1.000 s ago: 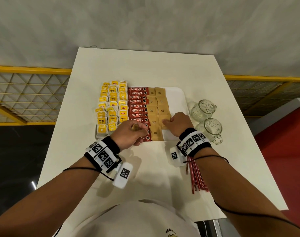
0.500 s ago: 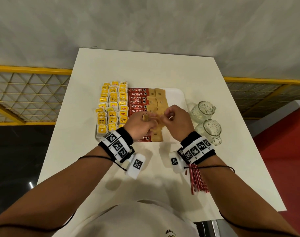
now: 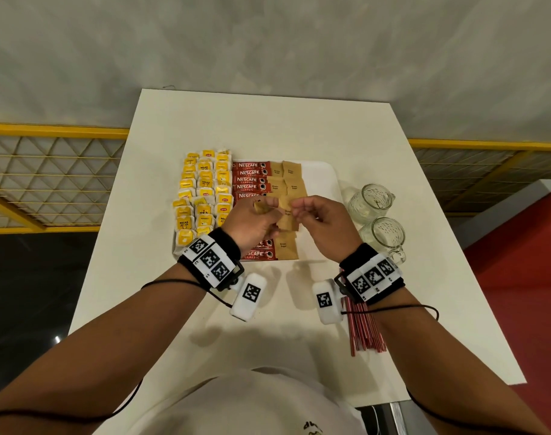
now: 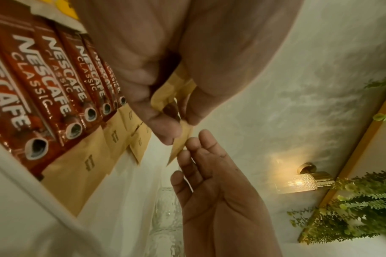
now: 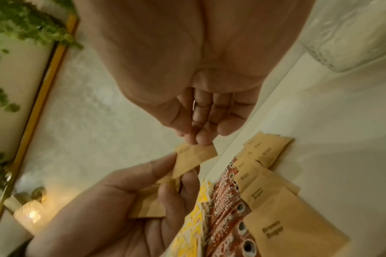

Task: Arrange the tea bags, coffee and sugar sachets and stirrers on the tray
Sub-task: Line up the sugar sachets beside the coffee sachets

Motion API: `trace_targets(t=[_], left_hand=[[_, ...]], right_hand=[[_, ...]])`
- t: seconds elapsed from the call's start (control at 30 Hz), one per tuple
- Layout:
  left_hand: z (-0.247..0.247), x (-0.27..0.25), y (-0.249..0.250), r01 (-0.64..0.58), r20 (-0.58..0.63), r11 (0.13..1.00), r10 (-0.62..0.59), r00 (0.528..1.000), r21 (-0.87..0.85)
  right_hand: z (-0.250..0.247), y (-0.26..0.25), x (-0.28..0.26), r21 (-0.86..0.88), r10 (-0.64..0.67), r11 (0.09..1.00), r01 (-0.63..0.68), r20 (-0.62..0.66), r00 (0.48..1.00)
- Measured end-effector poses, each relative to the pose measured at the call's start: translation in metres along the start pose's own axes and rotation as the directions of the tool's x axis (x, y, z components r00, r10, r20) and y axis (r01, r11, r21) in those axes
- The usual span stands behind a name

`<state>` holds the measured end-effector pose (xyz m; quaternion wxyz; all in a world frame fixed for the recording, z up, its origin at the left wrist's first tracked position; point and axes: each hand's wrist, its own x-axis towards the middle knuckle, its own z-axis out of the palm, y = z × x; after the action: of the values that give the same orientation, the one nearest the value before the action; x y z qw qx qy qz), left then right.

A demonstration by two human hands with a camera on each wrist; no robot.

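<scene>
A white tray (image 3: 318, 183) carries rows of yellow tea bags (image 3: 205, 196), red Nescafe coffee sachets (image 3: 250, 175) and brown sugar sachets (image 3: 291, 172). Above the tray's middle, my left hand (image 3: 263, 208) grips a small stack of brown sugar sachets (image 5: 150, 205). My right hand (image 3: 300, 208) pinches the corner of one brown sugar sachet (image 5: 194, 156) that still sticks out of the left hand's stack. In the left wrist view that sachet (image 4: 181, 140) lies between my left thumb and the right fingertips (image 4: 193, 143). Red stirrers (image 3: 363, 328) lie on the table, partly under my right wrist.
Two glass mugs (image 3: 370, 200) (image 3: 383, 238) stand on the white table (image 3: 267, 120) just right of the tray. The tray's right strip is bare. A yellow railing (image 3: 48, 130) runs behind the table on both sides.
My right hand left the sugar row on the tray and rose to meet the left hand. Both hands now hold sachets together above the tray.
</scene>
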<state>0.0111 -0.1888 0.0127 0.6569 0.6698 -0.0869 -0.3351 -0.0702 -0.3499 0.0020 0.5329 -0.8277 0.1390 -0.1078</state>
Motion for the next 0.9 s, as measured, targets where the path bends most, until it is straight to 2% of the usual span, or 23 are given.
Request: trace_targets(t=[0.1,0.17,0.23,0.27,0.4,0.53,0.6,0.7,0.8,0.9], left_hand=[[-0.001,0.001,0.0,0.003,-0.014,1.0,-0.003,1.0,0.001],[0.0,0.0,0.001,-0.014,-0.016,1.0,0.014,1.0,0.007],[0.002,0.0,0.002,-0.013,-0.028,1.0,0.013,1.0,0.0],[0.003,0.0,0.003,0.002,-0.03,1.0,-0.002,1.0,-0.009],[-0.001,0.001,0.002,0.107,-0.001,0.991,-0.108,0.994,-0.077],[-0.009,-0.005,0.003,0.161,-0.053,0.973,-0.172,0.984,-0.166],[-0.013,-0.008,0.002,0.167,-0.056,0.976,-0.176,0.983,-0.137],[-0.018,-0.011,-0.003,0.155,-0.082,0.986,-0.16,0.984,-0.068],[-0.02,-0.01,-0.007,0.181,-0.171,0.982,-0.188,0.967,-0.058],[-0.021,-0.01,-0.008,0.204,-0.183,0.977,-0.213,0.96,-0.066]], right_hand=[[-0.002,0.004,0.004,0.008,0.086,0.996,-0.086,-0.099,0.991],[-0.003,0.004,0.003,0.003,0.162,0.987,-0.162,-0.04,0.986],[-0.003,0.004,0.002,-0.003,0.183,0.983,-0.183,0.064,0.981],[-0.004,0.005,0.004,-0.012,0.181,0.984,-0.18,0.072,0.981],[-0.02,0.017,0.023,-0.125,0.18,0.974,-0.187,-0.067,0.981],[-0.028,0.028,0.035,-0.32,0.299,0.906,-0.278,0.017,0.954],[-0.027,0.033,0.037,-0.405,0.336,0.869,-0.285,0.06,0.94],[-0.023,0.037,0.038,-0.442,0.376,0.842,-0.309,0.071,0.924],[-0.02,0.04,0.037,-0.469,0.393,0.821,-0.325,0.052,0.918],[-0.017,0.042,0.036,-0.477,0.407,0.806,-0.351,0.014,0.913]])
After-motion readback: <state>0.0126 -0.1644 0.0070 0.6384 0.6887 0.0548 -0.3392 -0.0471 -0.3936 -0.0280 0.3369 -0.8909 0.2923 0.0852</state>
